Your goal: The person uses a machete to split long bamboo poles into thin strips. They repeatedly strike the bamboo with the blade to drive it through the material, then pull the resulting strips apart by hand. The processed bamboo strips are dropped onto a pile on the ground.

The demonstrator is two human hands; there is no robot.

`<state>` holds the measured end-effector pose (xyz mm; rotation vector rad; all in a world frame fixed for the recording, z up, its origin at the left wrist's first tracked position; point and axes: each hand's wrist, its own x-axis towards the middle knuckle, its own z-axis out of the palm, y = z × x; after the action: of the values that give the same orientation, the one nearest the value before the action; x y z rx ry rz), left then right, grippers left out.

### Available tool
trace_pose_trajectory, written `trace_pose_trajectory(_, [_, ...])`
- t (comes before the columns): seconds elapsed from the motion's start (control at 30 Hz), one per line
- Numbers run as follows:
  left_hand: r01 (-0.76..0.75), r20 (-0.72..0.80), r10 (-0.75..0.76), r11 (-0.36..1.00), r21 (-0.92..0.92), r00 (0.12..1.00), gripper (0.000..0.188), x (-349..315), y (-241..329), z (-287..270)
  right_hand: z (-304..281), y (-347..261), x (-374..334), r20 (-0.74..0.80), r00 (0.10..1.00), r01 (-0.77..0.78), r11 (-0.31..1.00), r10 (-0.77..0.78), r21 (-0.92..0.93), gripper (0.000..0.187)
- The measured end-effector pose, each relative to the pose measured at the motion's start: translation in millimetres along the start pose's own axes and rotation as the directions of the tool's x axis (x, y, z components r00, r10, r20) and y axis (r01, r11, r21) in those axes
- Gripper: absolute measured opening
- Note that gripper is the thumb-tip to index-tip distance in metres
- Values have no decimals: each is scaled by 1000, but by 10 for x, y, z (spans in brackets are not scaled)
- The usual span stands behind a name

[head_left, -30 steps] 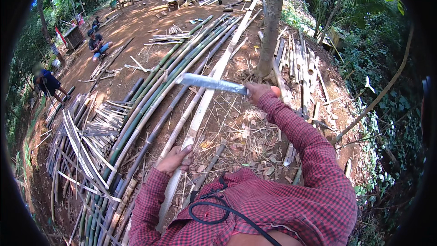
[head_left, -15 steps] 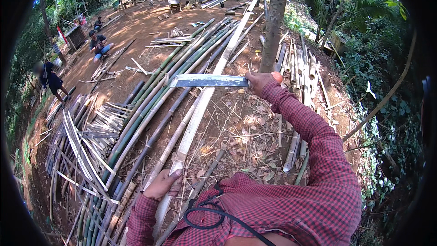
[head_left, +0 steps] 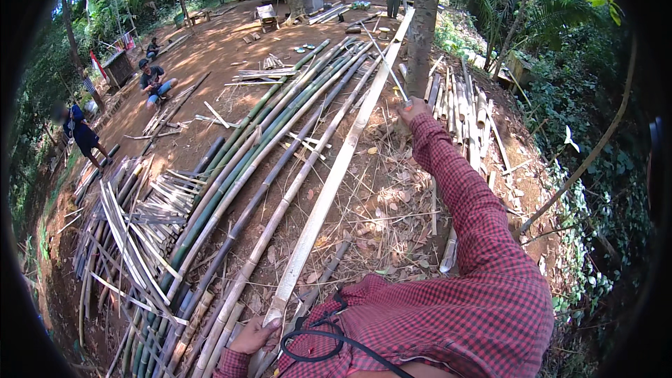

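Note:
My left hand (head_left: 256, 336) is closed around the near end of a long pale split-bamboo strip (head_left: 333, 183). The strip slants away from me up to the tree trunk's left side. In my outstretched right hand (head_left: 414, 110) is the handle of a machete (head_left: 393, 77). Its blade now shows almost edge-on, a thin line tilted forward and to the left, crossing the strip in view. Most of the handle is hidden by my fingers.
Long bamboo poles (head_left: 241, 161) lie on the left, beside a heap of split pieces (head_left: 133, 238). A tree trunk (head_left: 424, 28) rises just beyond my right hand, with cut bamboo (head_left: 458, 108) near it. Several people, including one squatting (head_left: 155, 84), are farther off.
The machete has turned from lying flat across the strip to edge-on, pointing away. My right hand has shifted slightly right and forward; my left hand and the strip's near end are lower.

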<state>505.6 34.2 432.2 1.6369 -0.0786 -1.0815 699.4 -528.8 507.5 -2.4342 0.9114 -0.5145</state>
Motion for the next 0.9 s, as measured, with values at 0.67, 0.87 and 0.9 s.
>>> trace_pose_trajectory(0.67, [-474, -133, 512, 848, 238, 849, 55, 944, -76, -173, 707, -888, -1533, 50, 983, 23, 393, -176, 919, 43])
trace_pose_trajectory(0.87, [-553, -16, 557, 827, 97, 830, 50, 2027, 178, 222, 731, -1161, -1782, 66, 945, 136, 569, -320, 811, 40])
trace_pose_trajectory(0.9, [-486, 31, 487, 873, -37, 873, 49, 1976, 248, 288, 680, -1155, -1750, 82, 945, 118, 564, -317, 817, 40])
